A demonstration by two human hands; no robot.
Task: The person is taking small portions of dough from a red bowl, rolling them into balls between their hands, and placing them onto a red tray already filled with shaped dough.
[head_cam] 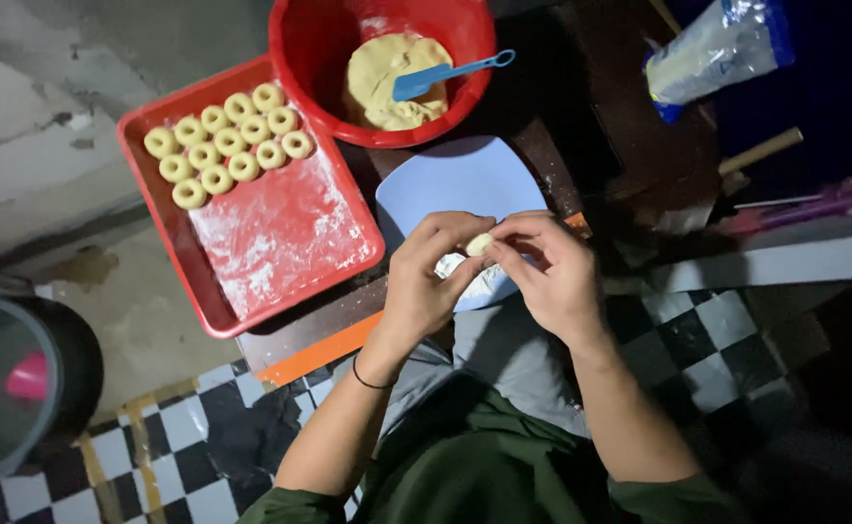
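Observation:
My left hand (426,277) and my right hand (552,267) meet over a pale blue square plate (455,180) dusted with flour. Together they pinch a small piece of yellowish dough (479,244) between the fingertips. Behind the plate stands a red bowl (314,53) holding a lump of the same dough (387,82) with a blue spatula (450,73) stuck in it. To the left lies a red floured tray (280,233) with several ring-shaped dough pieces (227,146) in rows at its far end.
A clear plastic bag of flour (717,49) lies at the back right beside a wooden stick (760,150). A dark bucket with a pink object (18,383) stands on the floor at left. The low table edge is orange (319,354); the floor is checkered.

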